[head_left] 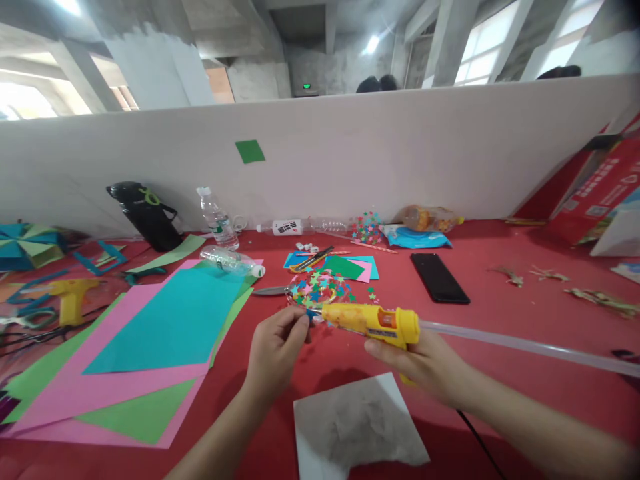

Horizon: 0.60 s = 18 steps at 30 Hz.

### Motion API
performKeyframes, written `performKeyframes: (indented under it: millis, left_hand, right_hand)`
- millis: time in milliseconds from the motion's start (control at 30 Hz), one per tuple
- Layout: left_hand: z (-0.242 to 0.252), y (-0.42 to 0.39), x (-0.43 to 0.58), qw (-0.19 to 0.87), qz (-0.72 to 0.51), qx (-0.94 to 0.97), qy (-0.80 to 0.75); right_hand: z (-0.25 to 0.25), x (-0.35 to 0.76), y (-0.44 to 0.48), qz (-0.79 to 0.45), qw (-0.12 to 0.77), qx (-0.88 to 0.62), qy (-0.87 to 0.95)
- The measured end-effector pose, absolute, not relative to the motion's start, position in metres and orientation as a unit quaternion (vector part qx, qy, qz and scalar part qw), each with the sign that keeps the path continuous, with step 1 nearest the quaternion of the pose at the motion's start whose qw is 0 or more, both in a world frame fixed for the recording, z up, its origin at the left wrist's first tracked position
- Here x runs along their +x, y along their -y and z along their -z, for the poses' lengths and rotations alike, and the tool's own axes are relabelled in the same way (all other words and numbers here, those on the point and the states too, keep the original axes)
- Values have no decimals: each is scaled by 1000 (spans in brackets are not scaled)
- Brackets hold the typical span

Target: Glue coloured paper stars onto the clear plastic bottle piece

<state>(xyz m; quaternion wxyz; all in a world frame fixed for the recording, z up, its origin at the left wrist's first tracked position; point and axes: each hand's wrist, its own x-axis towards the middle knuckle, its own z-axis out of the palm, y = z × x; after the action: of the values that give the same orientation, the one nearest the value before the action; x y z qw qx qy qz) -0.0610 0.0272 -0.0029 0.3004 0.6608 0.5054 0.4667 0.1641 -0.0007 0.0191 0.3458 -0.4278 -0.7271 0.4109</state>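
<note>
My right hand [425, 363] is wrapped round a yellow glue gun [373, 322] with a long clear glue stick [525, 347] trailing out to the right. Its nozzle points left at a small blue paper piece [311, 313] pinched in the fingers of my left hand [275, 353]. Both hands hover above the red table [500, 313]. Just beyond the nozzle lies a pile of small coloured paper stars [317, 287].
Large pink, teal and green paper sheets [150, 340] lie at left, a grey sheet [355, 423] near me. A black phone [439, 277], plastic bottles [220, 223], a black bag [145, 213], another yellow glue gun [73, 298], scissors [25, 320] and a white partition wall [350, 153] surround them.
</note>
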Motion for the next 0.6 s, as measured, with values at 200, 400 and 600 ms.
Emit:
performKeyframes:
  millis: [200,400,600]
  left_hand:
    - [1,-25,-59,293,-469,662,-506]
    - [-3,-23,-58,285,-472,665,-504]
    - [-2,-24,-58,282,-473,665,-504]
  right_hand:
    - [-17,164,2,-398,334,-429,739]
    - [-17,164,2,-407,323,-445,729]
    - [-18,164,2,-412,320,-442,730]
